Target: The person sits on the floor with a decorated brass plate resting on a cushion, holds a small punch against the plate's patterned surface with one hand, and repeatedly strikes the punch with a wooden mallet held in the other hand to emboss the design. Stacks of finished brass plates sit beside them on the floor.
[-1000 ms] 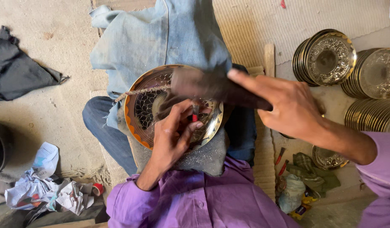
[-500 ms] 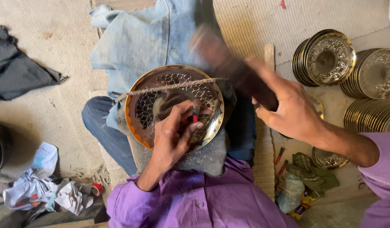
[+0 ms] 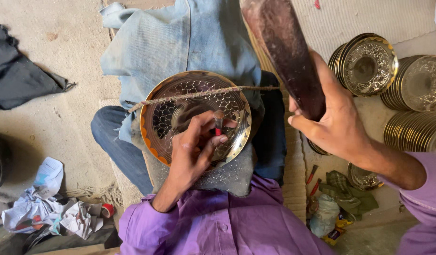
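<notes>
Pinching a slim red-tipped punch (image 3: 218, 123) upright on the round engraved brass plate (image 3: 195, 118), left hand (image 3: 194, 151); right hand (image 3: 338, 120) grips a dark wooden mallet (image 3: 284, 52) raised at two o'clock.

wooden mallet (image 3: 281, 56) top cut off

Plate (image 3: 180, 101) on lap, cord (image 3: 203, 93) across it; plate stacks (image 3: 369, 63) right; crumpled paper (image 3: 43, 205) left.

A sandy concrete floor (image 3: 47, 61) lies in soft daylight, with a woven pale mat (image 3: 350, 23) and crumpled white papers (image 3: 43, 208) nearby.
</notes>
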Demonstrator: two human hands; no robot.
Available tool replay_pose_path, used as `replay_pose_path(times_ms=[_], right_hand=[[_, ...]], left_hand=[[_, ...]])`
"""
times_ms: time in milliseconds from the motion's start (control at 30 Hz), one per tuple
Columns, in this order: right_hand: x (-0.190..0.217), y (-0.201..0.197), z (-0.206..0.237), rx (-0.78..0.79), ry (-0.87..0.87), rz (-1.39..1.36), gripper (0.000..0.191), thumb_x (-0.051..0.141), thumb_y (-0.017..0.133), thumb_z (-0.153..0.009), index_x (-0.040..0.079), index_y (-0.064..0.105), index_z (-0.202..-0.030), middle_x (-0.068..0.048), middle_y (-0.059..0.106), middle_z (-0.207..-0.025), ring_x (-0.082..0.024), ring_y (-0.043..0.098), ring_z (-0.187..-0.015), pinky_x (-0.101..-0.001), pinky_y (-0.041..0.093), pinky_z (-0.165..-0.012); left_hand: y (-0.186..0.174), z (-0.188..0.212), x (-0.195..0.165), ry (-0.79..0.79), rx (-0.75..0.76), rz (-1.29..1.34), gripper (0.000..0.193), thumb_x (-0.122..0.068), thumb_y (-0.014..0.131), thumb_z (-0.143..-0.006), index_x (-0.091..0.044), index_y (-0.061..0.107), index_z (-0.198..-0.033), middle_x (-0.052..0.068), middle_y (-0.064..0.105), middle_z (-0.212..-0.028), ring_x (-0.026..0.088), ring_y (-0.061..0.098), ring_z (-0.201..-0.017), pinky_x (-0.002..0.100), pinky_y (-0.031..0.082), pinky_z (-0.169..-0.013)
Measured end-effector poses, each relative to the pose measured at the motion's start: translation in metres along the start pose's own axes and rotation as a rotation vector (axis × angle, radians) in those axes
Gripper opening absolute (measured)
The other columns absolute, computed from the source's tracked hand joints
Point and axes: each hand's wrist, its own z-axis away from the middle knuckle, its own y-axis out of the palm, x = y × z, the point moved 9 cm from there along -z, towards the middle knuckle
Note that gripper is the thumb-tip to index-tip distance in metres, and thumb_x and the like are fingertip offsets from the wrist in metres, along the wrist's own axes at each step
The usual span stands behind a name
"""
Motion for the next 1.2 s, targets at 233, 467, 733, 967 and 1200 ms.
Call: replay_pose_path(times_ms=[233,467,733,967,1200], right_hand=[[-0.008,0.025,0.022,-0.066,-0.115,0.086,0.085,-0.005,0.072,-0.077,0.004,0.039,-0.155,-0.019,0.068,-0.119,-0.021,0.069,-0.093,-0.0348,0.058,-0.074],[-0.098,0.109,0.081,-0.506,0.116,-0.495,0.047,0.003,0.080,-0.094,0.002,0.048,-0.129,-0.004,0.066,-0.103,-0.013,0.065,-0.091,-0.0266,0.054,-0.086],[-0.093,0.072,0.075,-0.354,0.231,-0.313,0.057,0.014,0.083,-0.091,0.001,0.053,-0.138,-0.003,0.066,-0.091,-0.010,0.063,-0.080,-0.0263,0.053,-0.074],[-0.012,0.010,0.022,-0.175,-0.110,0.031,0.074,0.009,0.081,-0.087,0.005,0.046,-0.152,-0.016,0.070,-0.119,-0.020,0.072,-0.101,-0.0321,0.058,-0.085],[0.025,-0.020,-0.011,-0.124,-0.128,-0.217,0.079,0.001,0.077,-0.093,0.009,0.033,-0.159,-0.008,0.068,-0.109,-0.012,0.071,-0.089,-0.0287,0.060,-0.080]], left_hand=[[-0.010,-0.002,-0.006,0.041,-0.043,0.139,0.037,0.008,0.059,-0.104,-0.001,0.045,-0.137,0.014,0.072,-0.130,0.016,0.068,-0.121,0.028,0.059,-0.097],[-0.010,0.003,0.010,-0.060,-0.175,0.073,0.051,0.010,0.069,-0.095,-0.003,0.047,-0.139,0.012,0.074,-0.121,0.015,0.071,-0.107,0.027,0.062,-0.086],[-0.010,0.007,0.014,-0.007,-0.175,0.100,0.047,0.008,0.068,-0.097,-0.003,0.045,-0.137,0.013,0.073,-0.125,0.013,0.071,-0.103,0.024,0.060,-0.080],[-0.006,0.009,0.010,-0.002,-0.163,0.016,0.047,0.012,0.063,-0.099,-0.002,0.043,-0.139,0.016,0.073,-0.127,0.016,0.072,-0.110,0.026,0.060,-0.084],[-0.007,0.010,0.009,0.025,-0.176,0.029,0.044,0.011,0.062,-0.101,-0.002,0.041,-0.138,0.017,0.071,-0.128,0.018,0.071,-0.115,0.028,0.063,-0.089]])
